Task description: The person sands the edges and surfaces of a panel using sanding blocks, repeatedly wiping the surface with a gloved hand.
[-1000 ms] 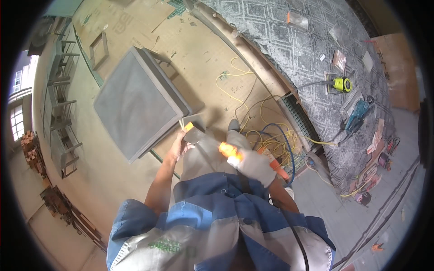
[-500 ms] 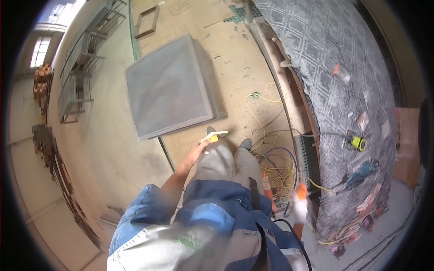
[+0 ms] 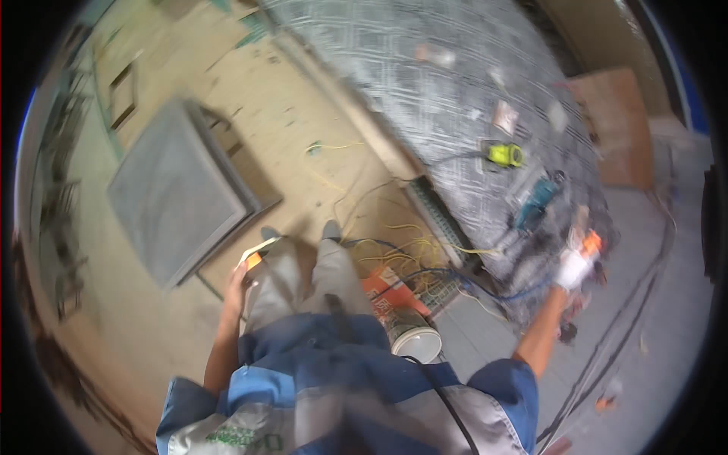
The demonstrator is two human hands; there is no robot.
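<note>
My bare left hand [image 3: 238, 279] is closed round a thin cream strip [image 3: 258, 249] and a small yellow-orange block [image 3: 253, 261], in front of my left thigh. What they are exactly I cannot make out. Far out to the right, my right hand [image 3: 574, 271], in a white glove and blurred, is over the near end of the patterned covering. A bright orange object [image 3: 591, 243] shows at its fingers, its kind too smeared to tell. A blue hose [image 3: 485, 291] runs from the floor to this hand. Ahead to the left stands a grey box-like piece [image 3: 178, 193] with a flat panel top.
A patterned grey cloth [image 3: 394, 68] covers a long surface on the right; a lime-green tool [image 3: 506, 155] and a teal power tool [image 3: 537, 203] lie on it. Yellow cords [image 3: 409, 250] tangle by my feet. A white-rimmed bucket [image 3: 417, 345] stands beside my right leg, a cardboard sheet [image 3: 616, 125] beyond.
My view and body have turned to the right. My right hand has swung outward with the orange object, and the blue hose now stretches toward it. My left hand keeps its hold.
</note>
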